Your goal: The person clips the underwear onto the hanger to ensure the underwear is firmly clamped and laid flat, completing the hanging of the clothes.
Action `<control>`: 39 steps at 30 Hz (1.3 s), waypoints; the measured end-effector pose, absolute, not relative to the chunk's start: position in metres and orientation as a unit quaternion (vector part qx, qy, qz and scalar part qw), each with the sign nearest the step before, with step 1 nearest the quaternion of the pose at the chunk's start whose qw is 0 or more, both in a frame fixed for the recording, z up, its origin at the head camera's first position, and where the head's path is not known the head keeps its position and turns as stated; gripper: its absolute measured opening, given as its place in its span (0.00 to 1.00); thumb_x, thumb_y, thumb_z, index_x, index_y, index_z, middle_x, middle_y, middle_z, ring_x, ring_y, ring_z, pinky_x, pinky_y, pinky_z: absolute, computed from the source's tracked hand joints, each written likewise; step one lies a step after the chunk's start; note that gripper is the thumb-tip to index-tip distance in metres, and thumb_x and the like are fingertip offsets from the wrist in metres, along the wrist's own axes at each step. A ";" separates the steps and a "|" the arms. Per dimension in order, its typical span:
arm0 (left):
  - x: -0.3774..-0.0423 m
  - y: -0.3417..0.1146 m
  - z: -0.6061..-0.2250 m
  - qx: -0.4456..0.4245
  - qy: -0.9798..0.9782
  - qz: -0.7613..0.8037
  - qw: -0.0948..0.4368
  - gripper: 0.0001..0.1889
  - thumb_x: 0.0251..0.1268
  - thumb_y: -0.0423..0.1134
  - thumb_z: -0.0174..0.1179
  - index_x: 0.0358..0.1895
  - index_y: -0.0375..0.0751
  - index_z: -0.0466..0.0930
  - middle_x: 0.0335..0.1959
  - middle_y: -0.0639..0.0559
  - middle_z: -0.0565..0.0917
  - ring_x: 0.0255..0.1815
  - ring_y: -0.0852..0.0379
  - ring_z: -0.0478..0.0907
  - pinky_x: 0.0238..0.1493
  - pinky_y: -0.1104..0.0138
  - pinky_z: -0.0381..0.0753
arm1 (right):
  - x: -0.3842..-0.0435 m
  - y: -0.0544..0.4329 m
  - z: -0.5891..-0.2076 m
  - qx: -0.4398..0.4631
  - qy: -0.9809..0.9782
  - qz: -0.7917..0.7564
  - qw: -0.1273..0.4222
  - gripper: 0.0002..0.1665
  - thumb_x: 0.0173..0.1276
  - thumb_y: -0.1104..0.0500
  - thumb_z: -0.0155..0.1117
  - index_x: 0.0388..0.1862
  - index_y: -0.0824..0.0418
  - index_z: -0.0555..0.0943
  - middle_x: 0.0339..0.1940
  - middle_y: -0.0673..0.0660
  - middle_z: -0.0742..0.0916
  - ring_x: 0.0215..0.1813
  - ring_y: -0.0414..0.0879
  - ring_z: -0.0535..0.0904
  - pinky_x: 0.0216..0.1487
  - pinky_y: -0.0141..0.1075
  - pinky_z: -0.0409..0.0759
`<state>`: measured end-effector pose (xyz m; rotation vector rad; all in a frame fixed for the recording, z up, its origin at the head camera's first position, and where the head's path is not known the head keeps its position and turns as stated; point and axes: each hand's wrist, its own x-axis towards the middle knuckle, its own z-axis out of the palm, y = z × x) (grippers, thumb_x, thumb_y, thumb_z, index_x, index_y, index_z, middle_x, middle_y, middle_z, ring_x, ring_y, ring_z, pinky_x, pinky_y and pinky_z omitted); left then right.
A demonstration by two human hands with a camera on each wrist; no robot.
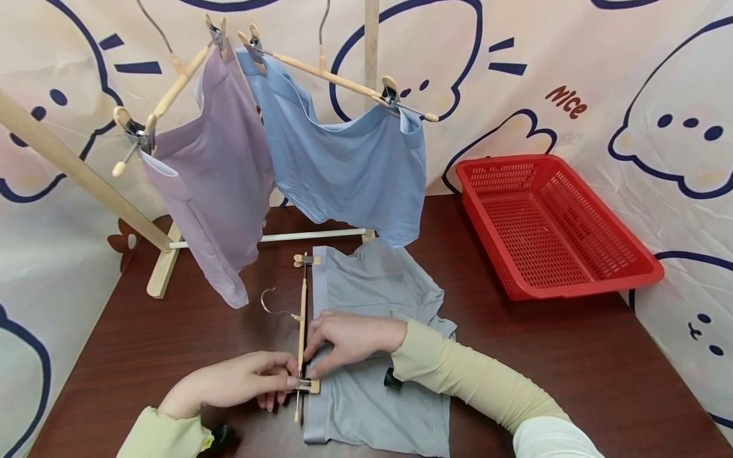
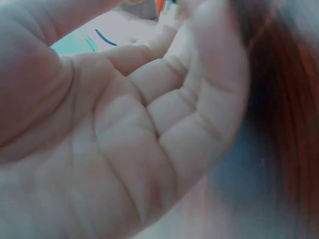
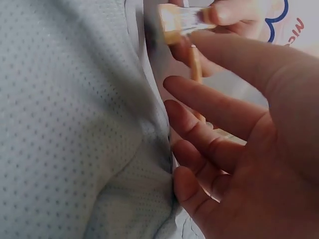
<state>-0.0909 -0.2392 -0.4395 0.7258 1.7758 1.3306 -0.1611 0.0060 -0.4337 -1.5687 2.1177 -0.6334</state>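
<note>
Grey boxer briefs [image 1: 383, 286] lie on the table with the waistband to the left, beside a wooden clip hanger [image 1: 303, 305]. The far clip [image 1: 307, 259] sits over the waistband's far end. My left hand [image 1: 246, 381] pinches the near clip [image 1: 309, 385] between thumb and fingers, at the waistband's near part. My right hand [image 1: 349, 337] rests at the waistband, its thumb close to that clip. In the right wrist view, its fingers [image 3: 219, 144] lie loosely extended along the fabric edge. The left wrist view shows mostly the left palm [image 2: 114, 134]; the clip is hidden there.
Lilac briefs [image 1: 223, 140] and blue briefs [image 1: 349, 159] hang from clip hangers above the table's back left. A wooden rack with a white bar [image 1: 315, 235] stands behind. The red plastic basket [image 1: 578, 290] is at the back right. A patterned curtain surrounds the table.
</note>
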 end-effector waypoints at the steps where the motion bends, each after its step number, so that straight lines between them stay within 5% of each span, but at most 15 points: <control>1: -0.091 -0.239 -0.440 0.289 0.698 0.528 0.389 0.07 0.82 0.36 0.50 0.48 0.35 0.75 0.29 0.46 0.83 0.26 0.59 0.80 0.29 0.63 0.83 | -0.161 0.006 -0.434 -0.564 0.762 -0.233 0.217 0.16 0.68 0.51 0.73 0.52 0.55 0.90 0.46 0.43 0.84 0.48 0.33 0.71 0.51 0.23 0.67; 6: -0.093 -0.240 -0.440 0.292 0.692 0.537 0.383 0.09 0.83 0.36 0.47 0.48 0.32 0.74 0.29 0.46 0.83 0.27 0.59 0.79 0.29 0.64 0.82 | -0.160 0.008 -0.433 -0.555 0.762 -0.235 0.238 0.18 0.69 0.50 0.72 0.55 0.54 0.88 0.47 0.41 0.82 0.46 0.35 0.69 0.48 0.24 0.67; 17: -0.089 -0.245 -0.432 0.249 0.749 0.482 0.381 0.24 0.84 0.44 0.46 0.26 0.36 0.80 0.17 0.58 0.75 0.17 0.65 0.70 0.18 0.70 0.71 | -0.160 0.010 -0.434 -0.550 0.761 -0.238 0.251 0.23 0.66 0.53 0.75 0.60 0.54 0.85 0.56 0.45 0.81 0.53 0.35 0.67 0.55 0.24 0.66; 34: -0.094 -0.246 -0.444 0.270 0.742 0.514 0.334 0.18 0.82 0.37 0.49 0.30 0.35 0.81 0.21 0.51 0.81 0.21 0.61 0.76 0.24 0.65 0.79 | -0.153 0.003 -0.438 -0.563 0.794 -0.139 0.181 0.11 0.57 0.51 0.81 0.38 0.44 0.88 0.45 0.40 0.76 0.49 0.37 0.64 0.49 0.24 0.63; 39: -0.095 -0.248 -0.444 0.260 0.752 0.513 0.322 0.18 0.82 0.38 0.50 0.30 0.35 0.80 0.22 0.53 0.80 0.22 0.61 0.76 0.25 0.65 0.79 | -0.151 0.003 -0.437 -0.575 0.791 -0.118 0.172 0.19 0.55 0.48 0.81 0.45 0.44 0.86 0.44 0.40 0.77 0.48 0.37 0.65 0.48 0.25 0.63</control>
